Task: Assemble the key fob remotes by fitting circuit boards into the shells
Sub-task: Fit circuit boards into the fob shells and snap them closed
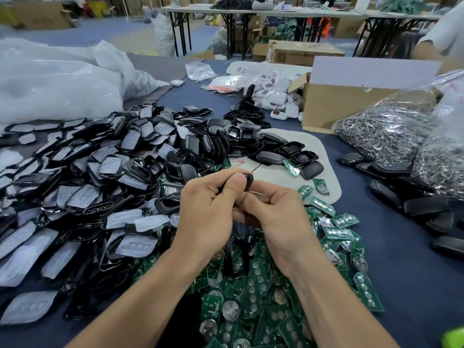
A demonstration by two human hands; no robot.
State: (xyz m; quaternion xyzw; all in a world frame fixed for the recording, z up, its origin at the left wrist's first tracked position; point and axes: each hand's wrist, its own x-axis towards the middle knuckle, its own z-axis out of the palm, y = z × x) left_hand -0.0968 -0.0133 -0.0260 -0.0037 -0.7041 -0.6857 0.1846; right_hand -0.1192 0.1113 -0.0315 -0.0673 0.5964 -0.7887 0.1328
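Both my hands meet at the centre of the table around one black key fob shell (248, 180). My left hand (208, 209) grips it from the left, thumb pressed on its top. My right hand (278, 217) curls round it from the right and below. Most of the shell is hidden by my fingers, and I cannot tell whether a board sits inside it. A heap of green circuit boards (261, 285) with round coin cells lies under my wrists. Black shell halves (130, 159), many with translucent button pads, pile up to the left.
A beige mat (313, 151) beyond my hands carries more shells (283, 154) and loose boards. Bags of metal key rings (391, 129) and assembled black fobs (406, 194) lie at right. A cardboard box (334, 104), white fobs (276, 96) and big plastic bags (55, 81) stand further back.
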